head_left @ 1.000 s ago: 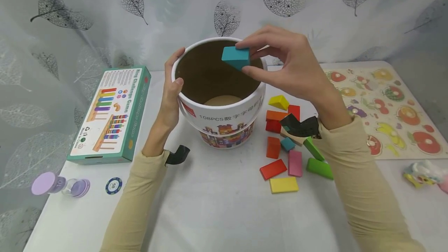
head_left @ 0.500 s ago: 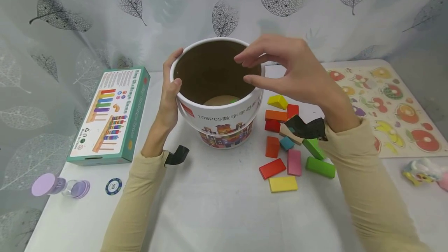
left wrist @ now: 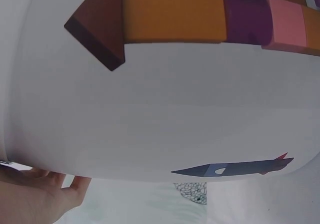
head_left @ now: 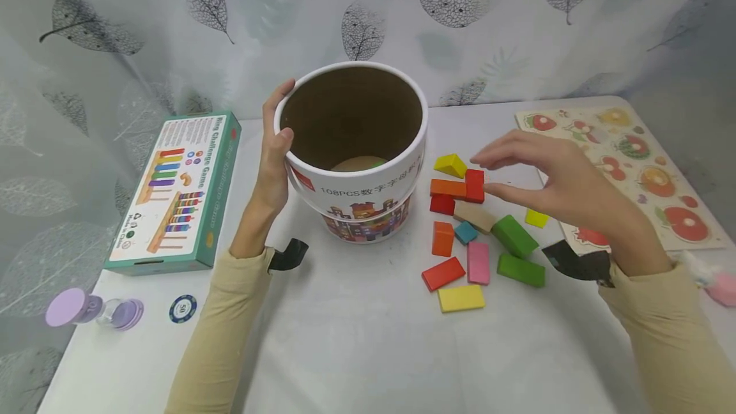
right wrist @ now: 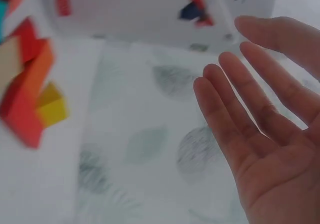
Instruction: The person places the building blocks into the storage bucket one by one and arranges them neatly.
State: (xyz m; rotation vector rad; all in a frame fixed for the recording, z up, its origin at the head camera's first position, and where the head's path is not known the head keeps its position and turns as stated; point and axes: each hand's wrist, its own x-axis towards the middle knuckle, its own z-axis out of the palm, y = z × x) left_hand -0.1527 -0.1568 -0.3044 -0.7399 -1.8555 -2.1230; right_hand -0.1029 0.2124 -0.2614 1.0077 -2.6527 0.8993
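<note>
A white bucket with printed pictures and lettering stands on the table, its open top tilted toward me. My left hand grips its left rim, thumb in front and fingers behind. In the left wrist view the bucket wall covers most of that hand. Over the right of the table, my right hand holds nothing, fingers and thumb apart. Nearest to it lie a red block, a yellow triangular block and a green block. A bit of green block shows inside the bucket.
Several more wooden blocks, among them a pink block and a yellow block, lie right of the bucket. A fruit puzzle board is at the right. At the left are a game box, an hourglass and a poker chip.
The teal block left my right hand over the bucket. That hand then moved right and down, away from the bucket toward the blocks. The left hand stayed on the rim.
</note>
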